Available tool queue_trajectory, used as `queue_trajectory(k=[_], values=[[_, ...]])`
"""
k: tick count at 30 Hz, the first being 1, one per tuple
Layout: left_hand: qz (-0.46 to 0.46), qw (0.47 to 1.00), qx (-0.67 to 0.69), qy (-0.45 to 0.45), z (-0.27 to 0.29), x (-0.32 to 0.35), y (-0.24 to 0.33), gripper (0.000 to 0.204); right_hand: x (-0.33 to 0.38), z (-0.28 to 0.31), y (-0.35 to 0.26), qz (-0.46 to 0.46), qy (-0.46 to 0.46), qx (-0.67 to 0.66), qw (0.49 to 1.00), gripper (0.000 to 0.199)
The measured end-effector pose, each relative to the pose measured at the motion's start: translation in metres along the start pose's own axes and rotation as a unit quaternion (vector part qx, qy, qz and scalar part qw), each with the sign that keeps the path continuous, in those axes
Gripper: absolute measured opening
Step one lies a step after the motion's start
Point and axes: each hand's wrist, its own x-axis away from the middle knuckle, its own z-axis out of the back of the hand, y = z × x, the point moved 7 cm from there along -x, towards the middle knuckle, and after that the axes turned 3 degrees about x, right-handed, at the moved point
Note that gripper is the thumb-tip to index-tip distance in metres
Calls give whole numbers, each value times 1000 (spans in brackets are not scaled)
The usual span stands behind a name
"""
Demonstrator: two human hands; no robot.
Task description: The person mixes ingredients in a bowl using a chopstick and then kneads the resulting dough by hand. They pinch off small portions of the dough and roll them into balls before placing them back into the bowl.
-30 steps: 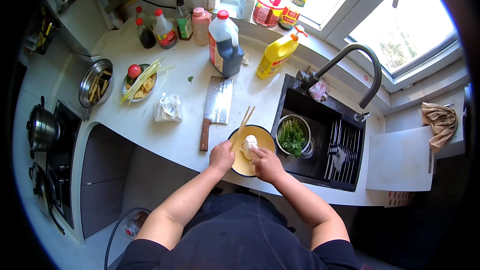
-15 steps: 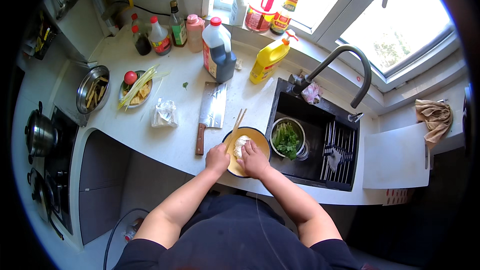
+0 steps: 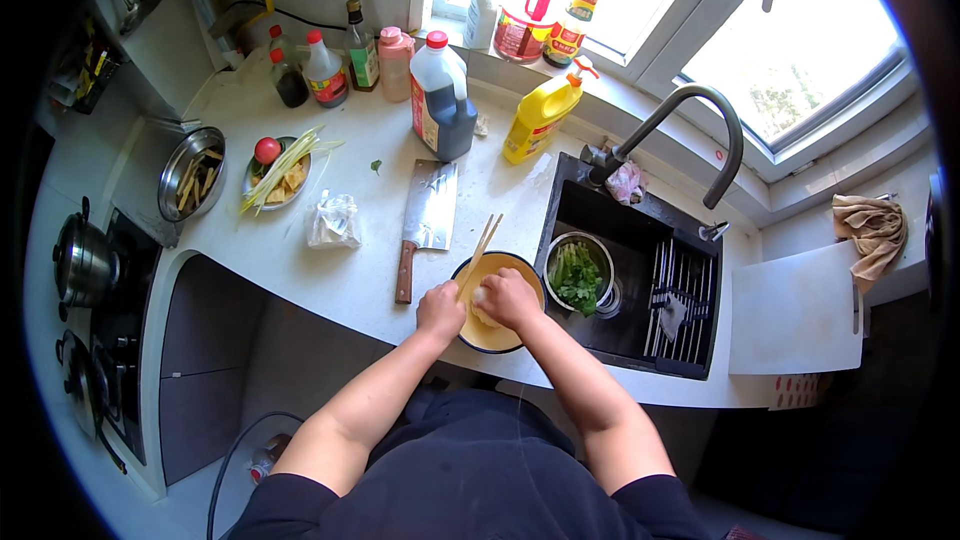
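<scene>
A yellow bowl (image 3: pixel 507 262) with a dark rim sits at the counter's front edge, left of the sink. At its left side my left hand (image 3: pixel 440 310) is closed around a pair of wooden chopsticks (image 3: pixel 488 234), which slant up and to the right; it also rests against the rim. My right hand (image 3: pixel 511 298) reaches into the bowl with bent fingers, closed on a pale lump of dough (image 3: pixel 485 317) that the fingers partly hide. A cleaver (image 3: pixel 432 205) with a wooden handle lies on the counter just left of the bowl.
Right of the bowl, a black sink (image 3: pixel 640 225) holds a pot of leafy greens (image 3: pixel 575 278). Further left are a crumpled plastic bag (image 3: pixel 334 221), a plate of vegetables (image 3: pixel 296 176) and a metal bowl (image 3: pixel 207 202). A large jug (image 3: pixel 444 105) and yellow bottle (image 3: pixel 540 120) stand behind.
My right hand has gone from lying flat on the dough to bent fingers gathering it. The left hand stays at the bowl with the chopsticks. The whole view has shifted slightly.
</scene>
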Motion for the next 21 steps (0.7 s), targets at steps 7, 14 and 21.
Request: queue_trajectory(k=[7, 14, 21], values=[[13, 1000, 7, 1, -2, 1, -6, 13, 44, 17, -16, 110, -67, 9, 992, 22], [-59, 998, 6, 16, 5, 11, 14, 10, 41, -30, 4, 44, -91, -36, 994, 25], [-13, 1000, -3, 6, 1, 4, 0, 13, 11, -35, 14, 7, -93, -56, 994, 26]])
